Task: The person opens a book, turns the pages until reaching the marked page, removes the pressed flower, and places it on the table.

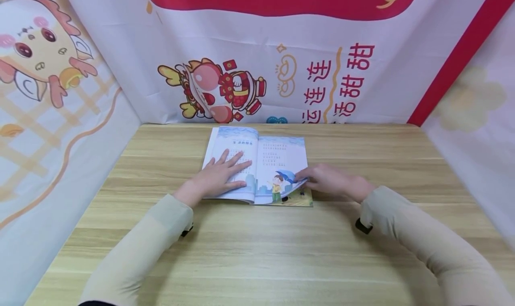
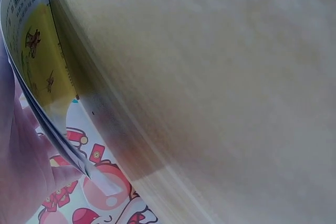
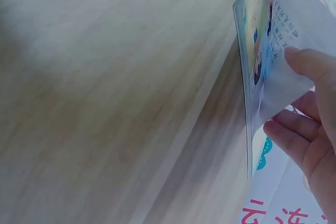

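Note:
An illustrated book (image 1: 281,151) lies spread on the table, a blue-sky picture across the tops of both pages. On its left page rests my left hand (image 1: 219,176), fingers straight and spread apart. My right hand (image 1: 327,179) pinches the lower outer corner of a right-hand page (image 1: 293,187), which curls up and uncovers part of another picture below. In the right wrist view, the thumb lies on the printed face of the lifted page (image 3: 294,30), with other fingers behind it. The left wrist view shows the book's curved page edges (image 2: 47,124) beside the left hand (image 2: 23,171).
The wood-grain table (image 1: 261,252) extends around the book on all sides. At its far edge hangs a white cloth (image 1: 141,64) with red cartoon figures and characters, and printed panels (image 1: 36,163) stand at left and right. Dark objects (image 1: 363,226) sit under the wrists.

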### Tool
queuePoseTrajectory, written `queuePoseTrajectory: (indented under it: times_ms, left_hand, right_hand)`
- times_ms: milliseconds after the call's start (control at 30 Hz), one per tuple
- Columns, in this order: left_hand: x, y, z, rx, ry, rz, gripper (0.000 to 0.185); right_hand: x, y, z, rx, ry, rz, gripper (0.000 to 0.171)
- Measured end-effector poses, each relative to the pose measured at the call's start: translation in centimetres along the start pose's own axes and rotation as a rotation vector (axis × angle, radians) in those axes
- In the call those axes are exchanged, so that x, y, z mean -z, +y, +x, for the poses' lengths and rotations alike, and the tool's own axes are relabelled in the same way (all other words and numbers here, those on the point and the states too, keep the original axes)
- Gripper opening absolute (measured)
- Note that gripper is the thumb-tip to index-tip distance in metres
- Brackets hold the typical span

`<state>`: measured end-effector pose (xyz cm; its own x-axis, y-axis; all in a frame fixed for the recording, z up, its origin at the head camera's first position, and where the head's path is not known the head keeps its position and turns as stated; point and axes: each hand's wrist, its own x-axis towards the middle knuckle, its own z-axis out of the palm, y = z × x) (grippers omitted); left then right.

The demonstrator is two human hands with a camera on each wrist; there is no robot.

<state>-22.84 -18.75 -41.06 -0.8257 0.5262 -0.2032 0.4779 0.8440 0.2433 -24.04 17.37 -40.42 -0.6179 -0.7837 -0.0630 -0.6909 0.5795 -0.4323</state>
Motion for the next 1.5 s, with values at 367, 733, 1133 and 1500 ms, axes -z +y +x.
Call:
queuePoseTrajectory:
  times_ms: [367, 733, 1133, 1500]
  left_hand:
    - [-0.1, 0.0, 0.0, 0.007, -0.003, 0.001, 0.072]
    - [-0.1, -0.1, 0.0, 0.003, -0.01, -0.009, 0.071]
    - [-0.2, -0.2, 0.2, 0.002, -0.006, -0.024, 0.072]
    - [-0.3, -0.3, 0.2, 0.005, -0.011, -0.024, 0.072]
  right_hand:
    - [-0.4, -0.5, 1.8, -0.138, 0.248, -0.061, 0.035]
    - [-0.7, -1.6, 3.0, -0.25, 0.349, -0.041, 0.061]
    - [-1.6, -1.8, 4.1, -0.357, 0.539, 0.011, 0.071]
    - [-1.7, -2.2, 4.3, -0.393, 0.378, -0.006, 0.041]
